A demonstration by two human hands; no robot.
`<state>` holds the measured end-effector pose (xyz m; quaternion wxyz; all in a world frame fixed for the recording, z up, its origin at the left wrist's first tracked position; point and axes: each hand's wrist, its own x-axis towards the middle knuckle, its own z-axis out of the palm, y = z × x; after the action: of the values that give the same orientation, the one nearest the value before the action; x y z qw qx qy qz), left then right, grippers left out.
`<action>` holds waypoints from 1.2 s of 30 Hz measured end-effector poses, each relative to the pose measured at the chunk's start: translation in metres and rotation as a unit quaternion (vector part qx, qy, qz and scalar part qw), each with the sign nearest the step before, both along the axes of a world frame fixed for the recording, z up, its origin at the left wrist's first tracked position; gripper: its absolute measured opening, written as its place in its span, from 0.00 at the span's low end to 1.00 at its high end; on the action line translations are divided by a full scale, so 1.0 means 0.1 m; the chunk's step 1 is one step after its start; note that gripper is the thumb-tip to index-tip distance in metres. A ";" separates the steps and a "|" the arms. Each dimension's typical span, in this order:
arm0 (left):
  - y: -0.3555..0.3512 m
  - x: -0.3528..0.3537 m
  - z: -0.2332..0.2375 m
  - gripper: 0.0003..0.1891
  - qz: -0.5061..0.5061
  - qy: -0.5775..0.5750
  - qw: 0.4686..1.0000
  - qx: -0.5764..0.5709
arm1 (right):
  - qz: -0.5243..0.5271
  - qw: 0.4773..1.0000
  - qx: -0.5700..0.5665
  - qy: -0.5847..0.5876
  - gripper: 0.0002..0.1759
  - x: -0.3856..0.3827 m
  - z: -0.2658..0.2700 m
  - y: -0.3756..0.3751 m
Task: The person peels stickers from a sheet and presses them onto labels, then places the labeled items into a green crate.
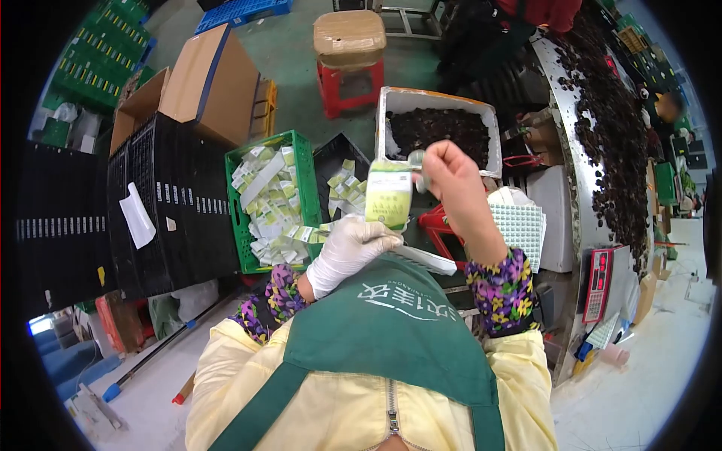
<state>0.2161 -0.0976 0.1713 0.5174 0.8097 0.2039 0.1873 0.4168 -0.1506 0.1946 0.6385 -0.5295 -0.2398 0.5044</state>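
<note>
My left hand (350,252), in a white glove, is closed on the lower part of a green-and-white printed packet (388,197) held upright in front of my apron. My bare right hand (453,180) is at the packet's upper right with its fingers pinched. At its fingertips is a small round translucent piece (417,158) that looks like a clear sticker. A white flat strip (427,259) sticks out to the right below my left hand. Similar packets fill a green crate (304,173) at the left, and more lie in a black tray (325,154) beside it.
A white foam box (492,116) with dark clumps stands ahead. Sheets with rows of round marks (519,225) lie at right, near a red-framed scale (598,286) and a metal bench (560,98). Black crates (177,203), a cardboard box (210,83) and a red stool (350,83) stand around.
</note>
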 end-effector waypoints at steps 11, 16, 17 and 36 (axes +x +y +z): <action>0.02 0.01 0.01 0.07 0.025 -0.010 0.995 -0.096 | 0.083 0.956 -0.109 -0.259 0.08 -0.33 -0.12 -0.34; 0.03 0.02 0.01 0.06 0.027 -0.041 0.997 -0.059 | 0.117 0.946 -0.150 -0.264 0.09 -0.27 -0.11 -0.30; 0.04 0.02 0.01 0.06 0.018 -0.057 0.998 -0.033 | 0.150 0.960 -0.139 -0.192 0.08 -0.23 -0.17 -0.28; 0.05 0.02 0.00 0.08 0.018 -0.017 0.995 -0.096 | 0.064 0.972 0.015 -0.224 0.17 -0.33 -0.08 -0.31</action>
<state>0.2180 -0.0929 0.1712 0.5926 0.7493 0.2264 0.1904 0.3842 -0.1811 0.1867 0.5430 -0.6025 -0.4178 0.4093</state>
